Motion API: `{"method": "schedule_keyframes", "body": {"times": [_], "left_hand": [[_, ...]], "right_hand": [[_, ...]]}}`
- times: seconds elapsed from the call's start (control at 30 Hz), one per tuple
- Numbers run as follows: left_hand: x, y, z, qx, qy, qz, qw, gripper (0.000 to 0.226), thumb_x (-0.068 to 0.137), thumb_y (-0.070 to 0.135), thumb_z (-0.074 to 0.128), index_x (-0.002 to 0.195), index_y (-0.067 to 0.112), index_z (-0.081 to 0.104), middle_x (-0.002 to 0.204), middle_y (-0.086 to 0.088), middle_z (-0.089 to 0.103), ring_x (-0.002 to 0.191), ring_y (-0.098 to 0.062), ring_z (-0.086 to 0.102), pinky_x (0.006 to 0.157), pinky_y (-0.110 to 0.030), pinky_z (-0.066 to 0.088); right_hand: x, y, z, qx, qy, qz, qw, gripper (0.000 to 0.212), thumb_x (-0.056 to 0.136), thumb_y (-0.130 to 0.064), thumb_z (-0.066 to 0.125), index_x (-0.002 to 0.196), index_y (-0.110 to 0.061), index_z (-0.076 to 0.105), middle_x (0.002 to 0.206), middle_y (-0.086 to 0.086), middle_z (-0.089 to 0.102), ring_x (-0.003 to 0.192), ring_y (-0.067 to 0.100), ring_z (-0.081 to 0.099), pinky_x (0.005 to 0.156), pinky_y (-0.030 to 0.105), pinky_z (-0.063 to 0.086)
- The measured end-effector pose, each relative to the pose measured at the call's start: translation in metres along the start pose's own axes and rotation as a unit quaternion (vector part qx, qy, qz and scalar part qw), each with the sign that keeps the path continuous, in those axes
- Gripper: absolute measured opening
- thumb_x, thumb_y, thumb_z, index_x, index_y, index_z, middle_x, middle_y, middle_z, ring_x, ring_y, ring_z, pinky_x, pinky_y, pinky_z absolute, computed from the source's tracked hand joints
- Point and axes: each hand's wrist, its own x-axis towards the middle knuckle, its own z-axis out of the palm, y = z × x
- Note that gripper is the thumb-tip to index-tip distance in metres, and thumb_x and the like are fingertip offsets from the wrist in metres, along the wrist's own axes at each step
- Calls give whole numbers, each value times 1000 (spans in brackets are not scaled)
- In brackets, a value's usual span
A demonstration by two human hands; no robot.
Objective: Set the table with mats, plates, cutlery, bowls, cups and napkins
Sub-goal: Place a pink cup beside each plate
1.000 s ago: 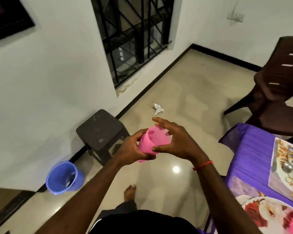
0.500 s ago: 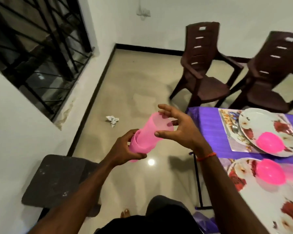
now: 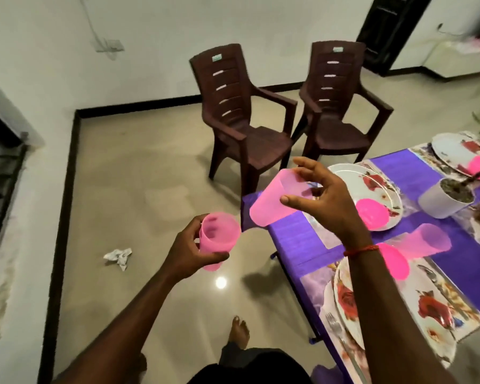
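Cup (image 3: 219, 234) fills left grip (image 3: 189, 253), second cup (image 3: 269, 200) right grip (image 3: 327, 206).

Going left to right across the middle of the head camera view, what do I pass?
Crumpled paper → pink cup in the left hand → tilted pink cup in the right hand → pink bowl on a plate → white plant pot.

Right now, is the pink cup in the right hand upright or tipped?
Tipped: the pink cup slants from lower left to upper right, pinched at its upper end by the right hand.
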Motion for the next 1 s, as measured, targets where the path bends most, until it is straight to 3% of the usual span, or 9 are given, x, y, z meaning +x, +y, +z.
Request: {"method": "schedule_keyframes", "body": {"times": [0.17,0.3,0.4,0.63,0.83,1.0], "left_hand": [[63,13,10,5,-36,23,999,90,49,40,94,130,36,57,120,13,69,113,-14,65,83,-35,61],[111,22,32,-12,-52,33,998,89,49,42,94,130,35,57,120,13,69,113,-14,66,80,-30,60],[131,27,46,-17,-75,37,996,87,50,42,94,128,36,57,120,13,69,112,-13,66,79,-26,59],[172,26,63,-1,-143,44,989,86,51,44,94,128,36,58,119,12,69,111,-13,66,79,-25,58],[195,24,77,9,-181,37,983,89,50,45,94,131,33,57,120,11,69,112,-14,65,79,-24,57],[212,25,87,17,-203,41,978,91,50,47,94,131,31,57,121,11,69,113,-14,65,83,-28,58]], "right_hand": [[31,45,-41,-101,63,45,992,85,65,-46,90,139,-26,55,126,-6,64,115,10,60,86,35,58],[46,96,-70,-193,84,93,973,89,61,-53,90,137,-25,55,127,3,64,113,24,58,87,51,54],[44,125,-79,-229,86,150,958,93,60,-45,93,141,-22,53,134,8,61,121,29,55,99,51,49],[22,180,-66,-235,55,274,931,95,62,-43,93,143,-22,50,139,4,58,129,29,48,106,47,40],[10,194,-54,-231,84,293,924,90,59,-36,96,138,-19,57,133,5,64,122,29,56,103,46,45],[11,197,-54,-234,92,329,910,95,62,-44,93,143,-18,52,137,6,61,125,30,55,104,46,45]]}}
